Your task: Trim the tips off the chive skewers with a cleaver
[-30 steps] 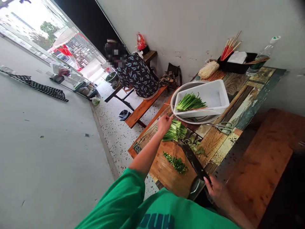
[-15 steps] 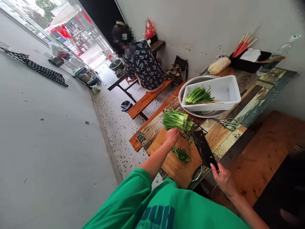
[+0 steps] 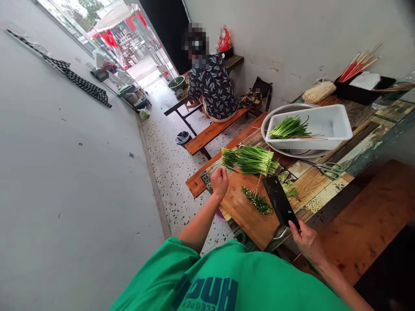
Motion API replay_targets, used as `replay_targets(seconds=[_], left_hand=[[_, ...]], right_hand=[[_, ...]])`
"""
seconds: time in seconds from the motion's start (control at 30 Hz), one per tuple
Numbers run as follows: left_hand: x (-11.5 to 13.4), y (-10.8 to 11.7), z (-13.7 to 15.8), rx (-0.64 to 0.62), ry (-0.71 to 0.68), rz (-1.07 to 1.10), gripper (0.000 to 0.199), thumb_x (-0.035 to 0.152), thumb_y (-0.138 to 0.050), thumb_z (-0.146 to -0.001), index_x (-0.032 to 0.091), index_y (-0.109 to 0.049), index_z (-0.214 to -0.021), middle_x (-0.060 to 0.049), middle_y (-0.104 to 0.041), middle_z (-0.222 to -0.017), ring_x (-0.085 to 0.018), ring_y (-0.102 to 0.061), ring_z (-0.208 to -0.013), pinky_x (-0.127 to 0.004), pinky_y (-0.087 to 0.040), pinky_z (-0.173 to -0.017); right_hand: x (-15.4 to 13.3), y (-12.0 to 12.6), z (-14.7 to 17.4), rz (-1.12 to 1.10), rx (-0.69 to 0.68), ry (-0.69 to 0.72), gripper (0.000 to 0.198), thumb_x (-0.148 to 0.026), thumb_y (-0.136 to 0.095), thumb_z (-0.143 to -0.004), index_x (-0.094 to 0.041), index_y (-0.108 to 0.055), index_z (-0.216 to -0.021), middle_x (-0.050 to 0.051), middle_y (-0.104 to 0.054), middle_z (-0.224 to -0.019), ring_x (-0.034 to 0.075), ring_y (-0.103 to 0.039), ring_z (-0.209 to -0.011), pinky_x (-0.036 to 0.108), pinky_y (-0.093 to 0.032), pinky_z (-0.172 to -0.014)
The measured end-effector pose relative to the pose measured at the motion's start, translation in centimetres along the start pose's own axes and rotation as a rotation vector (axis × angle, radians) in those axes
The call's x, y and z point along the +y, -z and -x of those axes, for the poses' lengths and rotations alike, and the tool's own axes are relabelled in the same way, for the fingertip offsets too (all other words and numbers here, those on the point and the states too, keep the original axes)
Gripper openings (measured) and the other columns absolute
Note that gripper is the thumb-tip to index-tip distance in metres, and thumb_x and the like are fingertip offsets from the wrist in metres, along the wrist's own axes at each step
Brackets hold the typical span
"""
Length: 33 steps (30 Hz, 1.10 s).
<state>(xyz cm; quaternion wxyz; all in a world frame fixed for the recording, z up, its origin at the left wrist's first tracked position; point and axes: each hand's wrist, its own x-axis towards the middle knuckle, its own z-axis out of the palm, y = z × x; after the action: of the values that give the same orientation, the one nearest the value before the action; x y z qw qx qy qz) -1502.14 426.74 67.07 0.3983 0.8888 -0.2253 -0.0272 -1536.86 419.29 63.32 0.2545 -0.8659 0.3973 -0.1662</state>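
My left hand (image 3: pixel 219 182) is closed in a fist at the far left corner of the wooden cutting board (image 3: pixel 248 207). Just beyond it is a small bunch of chives (image 3: pixel 228 158), apparently on a skewer whose stick my fingers hide. A larger stack of trimmed chives (image 3: pixel 256 160) lies along the board's far edge, thin sticks (image 3: pixel 259 185) poking out toward me. Chopped green bits (image 3: pixel 257 201) are heaped on the board. My right hand (image 3: pixel 304 239) grips a dark, broad-bladed cleaver (image 3: pixel 279 201), its blade over the board's right side.
A white tub (image 3: pixel 337 127) with more chives (image 3: pixel 289 128) sits in a metal basin (image 3: pixel 266 142) at the back. Scissors (image 3: pixel 330 169) and leaf scraps (image 3: pixel 292 192) lie on the table. Behind are a black box (image 3: pixel 353 93) of sticks and a bottle (image 3: pixel 385 99). A person (image 3: pixel 212 88) sits on a bench.
My left hand has moved left, away from the stack's sticks, and a small bunch of chives has shifted left with it. The cleaver stays in my right hand. The view has turned left.
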Motion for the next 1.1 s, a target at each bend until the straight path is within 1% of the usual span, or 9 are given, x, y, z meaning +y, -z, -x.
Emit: replay_targets(seconds=[0.2, 0.33, 0.47, 0.63, 0.73, 0.8, 0.87, 0.97, 1.1], left_hand=[[-7.5, 7.5, 3.7, 0.103, 0.182, 0.17, 0.026, 0.037, -0.047, -0.09, 0.02, -0.06, -0.075, 0.003, -0.053, -0.055, -0.013, -0.049, -0.055, -0.023, -0.036, -0.056], [-10.7, 8.7, 7.7, 0.148, 0.217, 0.15, 0.026, 0.038, -0.049, -0.089, 0.021, -0.059, -0.071, 0.003, -0.053, -0.055, -0.012, -0.048, -0.053, -0.023, -0.035, -0.056], [-11.9, 5.1, 11.3, 0.098, 0.221, -0.065, 0.023, 0.028, -0.05, -0.089, 0.02, -0.058, -0.069, -0.001, -0.061, -0.063, -0.014, -0.055, -0.06, -0.024, -0.036, -0.06], [-10.0, -2.5, 13.7, -0.195, 0.286, -0.201, 0.022, 0.025, -0.048, -0.092, 0.019, -0.063, -0.078, -0.006, -0.069, -0.077, -0.017, -0.064, -0.073, -0.025, -0.04, -0.064], [-7.9, -5.4, 14.3, -0.37, 0.224, -0.209, 0.023, 0.032, -0.049, -0.094, 0.019, -0.065, -0.084, -0.007, -0.071, -0.084, -0.018, -0.066, -0.08, -0.025, -0.042, -0.068], [-6.8, -6.1, 14.3, -0.515, 0.121, -0.241, 0.03, 0.041, -0.046, -0.096, 0.02, -0.067, -0.091, -0.007, -0.072, -0.087, -0.019, -0.067, -0.081, -0.026, -0.044, -0.07], [-6.4, -5.9, 14.0, -0.586, -0.015, -0.295, 0.036, 0.045, -0.04, -0.098, 0.02, -0.066, -0.098, -0.008, -0.072, -0.09, -0.02, -0.066, -0.085, -0.028, -0.046, -0.075], [-6.9, -5.2, 12.7, -0.511, -0.237, -0.383, 0.038, 0.044, -0.045, -0.096, 0.018, -0.061, -0.119, -0.013, -0.068, -0.111, -0.024, -0.061, -0.108, -0.034, -0.044, -0.093], [-8.4, -5.7, 10.3, -0.435, -0.349, -0.472, 0.076, 0.045, -0.061, -0.085, 0.011, -0.034, -0.147, -0.017, -0.038, -0.152, -0.03, -0.028, -0.143, -0.043, -0.024, -0.116]], right_hand=[[-2.1, -2.5, -0.3, 0.106, -0.134, 0.064, 0.054, -0.058, -0.027, -0.095, -0.018, -0.06, -0.079, 0.008, -0.064, -0.058, 0.018, -0.057, -0.049, 0.028, -0.028, -0.05], [-3.3, -4.5, -0.7, 0.221, -0.276, 0.072, 0.044, -0.046, -0.033, -0.094, -0.016, -0.063, -0.083, 0.01, -0.066, -0.062, 0.019, -0.059, -0.054, 0.028, -0.027, -0.053], [-4.1, -5.9, -0.8, 0.323, -0.39, 0.013, 0.034, -0.035, -0.038, -0.093, -0.013, -0.065, -0.095, 0.012, -0.07, -0.073, 0.02, -0.064, -0.065, 0.028, -0.03, -0.056], [-4.3, -5.6, -0.8, 0.4, -0.442, -0.041, 0.032, -0.034, -0.037, -0.097, -0.015, -0.063, -0.096, 0.011, -0.07, -0.077, 0.019, -0.064, -0.067, 0.027, -0.028, -0.056], [-4.8, -5.0, -1.4, 0.454, -0.452, -0.046, 0.03, -0.034, -0.038, -0.097, -0.015, -0.061, -0.099, 0.01, -0.07, -0.077, 0.018, -0.062, -0.065, 0.027, -0.026, -0.055], [-5.5, -4.9, -2.0, 0.483, -0.467, -0.039, 0.028, -0.032, -0.039, -0.098, -0.014, -0.06, -0.098, 0.01, -0.07, -0.078, 0.017, -0.062, -0.065, 0.027, -0.025, -0.055], [-6.4, -5.0, -2.6, 0.502, -0.474, -0.036, 0.026, -0.029, -0.039, -0.098, -0.013, -0.059, -0.098, 0.01, -0.069, -0.079, 0.016, -0.061, -0.064, 0.027, -0.025, -0.056], [-7.8, -5.6, -3.3, 0.517, -0.471, -0.058, 0.025, -0.028, -0.037, -0.098, -0.013, -0.057, -0.099, 0.01, -0.069, -0.079, 0.016, -0.06, -0.063, 0.028, -0.023, -0.055], [-8.4, -7.0, -3.8, 0.53, -0.496, -0.08, 0.024, -0.026, -0.034, -0.099, -0.013, -0.054, -0.101, 0.009, -0.066, -0.077, 0.016, -0.059, -0.064, 0.028, -0.022, -0.055]])
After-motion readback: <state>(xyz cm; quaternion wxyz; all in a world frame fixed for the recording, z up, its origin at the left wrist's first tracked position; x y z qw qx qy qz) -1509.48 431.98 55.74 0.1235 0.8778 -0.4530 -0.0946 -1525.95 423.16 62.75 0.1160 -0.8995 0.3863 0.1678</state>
